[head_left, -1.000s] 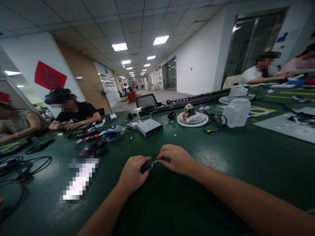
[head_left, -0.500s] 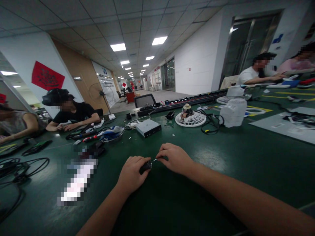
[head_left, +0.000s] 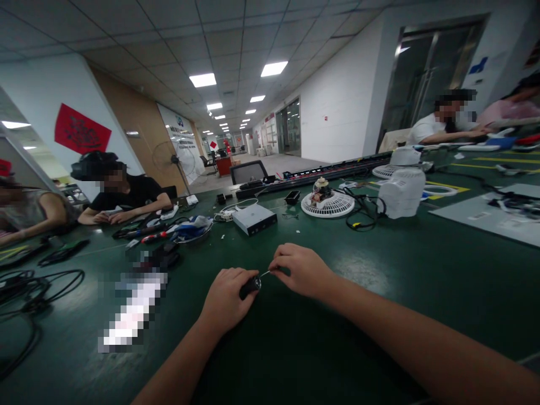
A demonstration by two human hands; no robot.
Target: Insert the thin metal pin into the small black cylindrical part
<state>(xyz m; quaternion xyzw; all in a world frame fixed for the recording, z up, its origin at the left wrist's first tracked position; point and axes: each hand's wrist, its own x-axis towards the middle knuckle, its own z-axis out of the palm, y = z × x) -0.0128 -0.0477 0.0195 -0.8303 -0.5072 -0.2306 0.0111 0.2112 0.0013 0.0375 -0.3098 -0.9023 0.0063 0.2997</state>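
My left hand [head_left: 228, 298] is wrapped round a short black cylinder [head_left: 250, 287] with a shiny round end turned to the right. I cannot make out what kind of thing the cylinder is. Just right of it, my right hand [head_left: 300, 271] pinches a thin, light-coloured rod [head_left: 264, 274] between thumb and fingertips. The rod reaches from the pinch toward the cylinder's round end; whether its tip touches or enters that end is too small to tell. Both hands are low over the green tabletop [head_left: 320, 349].
A silver disc drive [head_left: 254, 219] lies beyond my hands. Behind it to the right are a white fan grille [head_left: 328, 205] with a motor and a white housing [head_left: 402, 194]. Black cables [head_left: 46, 292] and a blurred bright patch lie left. Several people sit around the table.
My right hand has shifted very slightly right and up with the thin rod, and a little more of the rod shows. My left hand holds the black cylinder in place.
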